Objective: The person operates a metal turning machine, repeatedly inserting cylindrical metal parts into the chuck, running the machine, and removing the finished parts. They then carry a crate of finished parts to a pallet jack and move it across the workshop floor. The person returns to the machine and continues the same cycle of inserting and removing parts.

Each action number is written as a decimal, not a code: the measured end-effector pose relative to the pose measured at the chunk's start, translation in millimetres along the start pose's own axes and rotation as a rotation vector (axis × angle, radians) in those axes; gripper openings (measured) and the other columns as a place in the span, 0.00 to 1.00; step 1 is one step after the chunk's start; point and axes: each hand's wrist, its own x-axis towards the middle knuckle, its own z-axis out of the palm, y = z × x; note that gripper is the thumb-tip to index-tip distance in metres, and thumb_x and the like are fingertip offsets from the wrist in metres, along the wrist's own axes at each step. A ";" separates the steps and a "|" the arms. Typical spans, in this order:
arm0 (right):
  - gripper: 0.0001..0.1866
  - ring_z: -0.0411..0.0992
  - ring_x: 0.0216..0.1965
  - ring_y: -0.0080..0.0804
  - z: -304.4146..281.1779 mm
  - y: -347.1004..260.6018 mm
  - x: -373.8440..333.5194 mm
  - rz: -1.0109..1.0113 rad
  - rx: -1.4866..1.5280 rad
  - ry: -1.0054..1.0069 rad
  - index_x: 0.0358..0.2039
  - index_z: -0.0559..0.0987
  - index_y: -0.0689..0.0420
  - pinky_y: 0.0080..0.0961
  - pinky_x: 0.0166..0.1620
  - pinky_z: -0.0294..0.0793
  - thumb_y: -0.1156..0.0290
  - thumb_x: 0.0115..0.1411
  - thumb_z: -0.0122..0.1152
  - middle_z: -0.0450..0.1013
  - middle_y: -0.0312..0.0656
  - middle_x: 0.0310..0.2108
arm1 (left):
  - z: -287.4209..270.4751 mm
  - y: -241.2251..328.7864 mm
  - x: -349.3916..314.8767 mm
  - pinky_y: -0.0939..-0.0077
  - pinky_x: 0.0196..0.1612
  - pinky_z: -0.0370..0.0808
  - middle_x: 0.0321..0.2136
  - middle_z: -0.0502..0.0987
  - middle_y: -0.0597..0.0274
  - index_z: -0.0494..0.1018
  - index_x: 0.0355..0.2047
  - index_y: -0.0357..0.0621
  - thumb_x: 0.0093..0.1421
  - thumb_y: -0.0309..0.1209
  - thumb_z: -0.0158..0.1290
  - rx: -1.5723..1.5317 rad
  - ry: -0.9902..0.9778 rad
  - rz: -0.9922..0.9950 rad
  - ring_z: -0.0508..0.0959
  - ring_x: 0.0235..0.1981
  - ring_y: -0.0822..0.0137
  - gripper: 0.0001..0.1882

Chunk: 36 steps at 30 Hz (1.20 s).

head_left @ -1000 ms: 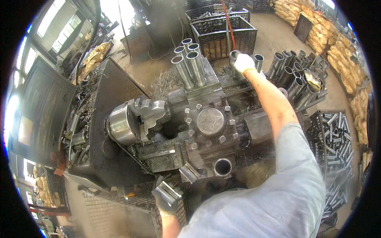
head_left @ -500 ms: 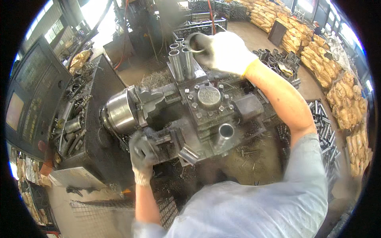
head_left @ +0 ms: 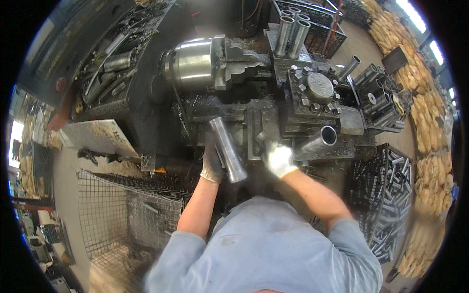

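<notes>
A shiny metal tube (head_left: 227,149), tilted with its flared end toward me, is gripped in my left hand (head_left: 213,160), whose glove has dark, dirty fingers. My right hand (head_left: 279,158), in a white glove, reaches to the front edge of the lathe carriage (head_left: 254,129). Its fingertips are dark and blurred, so whether they hold anything is unclear. Just right of that hand another metal tube (head_left: 315,143) leans with its open end up. Beyond the hands are the lathe chuck (head_left: 195,61), with nothing visible in its jaws, and the bolted tool post (head_left: 320,88).
Several tubes (head_left: 293,34) stand upright behind the tool post. More tubes (head_left: 381,93) are stacked at the right, above a bin of metal pieces (head_left: 391,195). A wire mesh basket (head_left: 105,215) stands at the lower left. Tan sacks (head_left: 425,122) line the far right.
My right hand has come back from the far standing tubes to the front of the carriage. My left hand has moved off the chuck area and now holds a tube. The view has shifted.
</notes>
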 end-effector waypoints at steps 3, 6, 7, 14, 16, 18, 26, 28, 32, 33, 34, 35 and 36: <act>0.24 0.82 0.31 0.53 -17.9 19.3 17.2 0.043 0.187 -0.161 0.50 0.77 0.62 0.46 0.36 0.82 0.60 0.59 0.64 0.80 0.54 0.29 | -9.2 -1.3 -0.2 0.55 0.37 0.85 0.38 0.84 0.53 0.78 0.49 0.44 0.68 0.71 0.39 -0.009 -0.042 0.007 0.86 0.34 0.52 0.40; 0.33 0.83 0.36 0.48 -69.6 13.6 24.8 0.244 0.970 -0.281 0.53 0.81 0.62 0.41 0.42 0.81 0.49 0.56 0.69 0.82 0.58 0.36 | 9.6 -2.7 3.3 0.52 0.50 0.82 0.48 0.82 0.50 0.74 0.56 0.44 0.70 0.69 0.38 -0.018 -0.010 0.063 0.83 0.45 0.49 0.40; 0.35 0.83 0.37 0.48 -86.1 9.4 28.0 0.325 1.015 -0.359 0.53 0.81 0.63 0.40 0.44 0.81 0.46 0.55 0.69 0.82 0.58 0.38 | 21.1 -7.2 3.5 0.51 0.55 0.79 0.52 0.80 0.49 0.72 0.59 0.43 0.70 0.68 0.38 -0.091 0.042 0.098 0.81 0.50 0.49 0.40; 0.42 0.83 0.39 0.42 -153.0 -31.7 34.0 0.561 1.023 -0.502 0.55 0.75 0.62 0.37 0.42 0.82 0.51 0.45 0.80 0.81 0.54 0.39 | 105.2 -15.3 -12.8 0.52 0.69 0.65 0.66 0.69 0.50 0.63 0.69 0.44 0.72 0.66 0.39 -0.037 -0.159 0.166 0.71 0.64 0.50 0.42; 0.42 0.83 0.39 0.43 -184.5 -17.5 27.9 0.431 1.089 -0.483 0.56 0.74 0.62 0.37 0.42 0.83 0.55 0.43 0.81 0.81 0.53 0.41 | 114.5 -5.2 -1.5 0.54 0.70 0.68 0.63 0.72 0.58 0.63 0.69 0.47 0.73 0.64 0.38 -0.062 -0.242 0.107 0.72 0.62 0.54 0.39; 0.49 0.84 0.43 0.41 -217.8 0.0 36.6 0.006 0.905 -0.287 0.65 0.71 0.60 0.37 0.51 0.84 0.59 0.41 0.82 0.82 0.54 0.44 | 121.3 -1.7 37.7 0.57 0.66 0.70 0.59 0.74 0.57 0.67 0.65 0.45 0.71 0.56 0.44 0.271 -0.119 0.072 0.74 0.59 0.56 0.33; 0.32 0.81 0.43 0.48 -268.3 115.9 218.2 -0.402 -0.516 0.037 0.57 0.75 0.57 0.45 0.45 0.81 0.65 0.51 0.73 0.78 0.49 0.45 | 63.5 -3.8 103.0 0.69 0.55 0.75 0.47 0.82 0.56 0.77 0.54 0.40 0.67 0.33 0.58 0.878 0.183 0.549 0.79 0.49 0.65 0.18; 0.22 0.80 0.43 0.49 -243.5 133.2 257.6 -0.434 -0.705 -0.174 0.52 0.77 0.57 0.47 0.46 0.81 0.69 0.56 0.66 0.79 0.50 0.44 | 21.2 5.0 55.0 0.70 0.53 0.74 0.44 0.82 0.61 0.78 0.52 0.40 0.67 0.38 0.57 1.153 0.398 0.388 0.78 0.47 0.68 0.18; 0.26 0.83 0.40 0.52 -183.2 148.7 292.3 -0.336 -0.356 -0.363 0.43 0.83 0.56 0.43 0.44 0.82 0.59 0.43 0.75 0.83 0.51 0.36 | -49.5 -19.9 -35.1 0.68 0.51 0.74 0.43 0.80 0.59 0.78 0.51 0.36 0.69 0.36 0.56 0.892 0.652 0.400 0.77 0.43 0.66 0.17; 0.28 0.83 0.41 0.53 -174.1 152.1 297.8 -0.359 -0.308 -0.383 0.44 0.83 0.58 0.43 0.44 0.82 0.57 0.43 0.76 0.83 0.53 0.37 | -62.7 -28.2 -54.7 0.66 0.47 0.76 0.41 0.80 0.59 0.76 0.51 0.38 0.70 0.37 0.55 0.690 0.754 0.363 0.78 0.39 0.64 0.16; 0.31 0.82 0.42 0.53 -166.8 154.9 302.3 -0.381 -0.247 -0.440 0.45 0.82 0.59 0.43 0.44 0.81 0.55 0.42 0.76 0.83 0.54 0.39 | -75.1 -35.3 -70.8 0.64 0.42 0.77 0.38 0.79 0.59 0.75 0.51 0.39 0.71 0.37 0.55 0.490 0.885 0.296 0.78 0.36 0.62 0.16; 0.32 0.82 0.43 0.53 -160.7 156.5 305.2 -0.344 -0.203 -0.543 0.45 0.82 0.59 0.43 0.44 0.81 0.54 0.41 0.77 0.83 0.54 0.40 | -87.8 -37.0 -84.8 0.62 0.39 0.77 0.36 0.78 0.59 0.74 0.50 0.41 0.72 0.38 0.54 0.384 0.879 0.328 0.78 0.33 0.60 0.15; 0.34 0.82 0.44 0.53 -157.5 157.6 309.5 -0.285 -0.197 -0.588 0.45 0.82 0.60 0.42 0.45 0.81 0.53 0.40 0.78 0.83 0.55 0.41 | -100.0 -36.8 -95.5 0.61 0.35 0.77 0.34 0.77 0.59 0.72 0.50 0.43 0.72 0.39 0.54 0.275 0.970 0.319 0.78 0.31 0.59 0.14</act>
